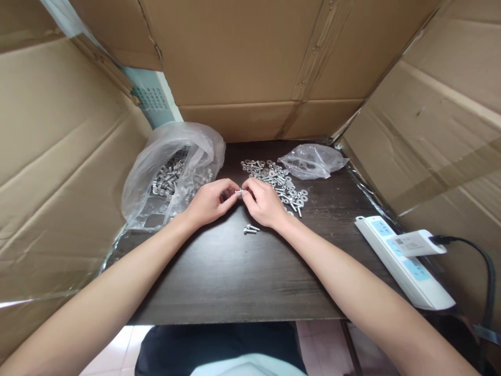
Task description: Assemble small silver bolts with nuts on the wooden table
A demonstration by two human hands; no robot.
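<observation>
My left hand [213, 201] and my right hand [262, 201] meet over the middle of the table, both closed in a pinch. Between their fingertips is a small silver bolt [238, 191]; whether a washer or nut sits on it is too small to tell. Just below my right hand lie two loose bolts [250, 229], side by side. Behind and to the right of that hand spreads a pile of washers and bolts [279, 183], partly hidden by it. Left of my left hand, an open clear plastic bag [135, 180] holds many metal fasteners [168, 180].
A crumpled clear bag [313, 161] lies behind the pile at the right. On the right edge of the dark table [219, 282] rests a white power strip [403, 263] with a plugged-in white adapter [418, 244] and black cable. Cardboard walls [250, 52] enclose the table.
</observation>
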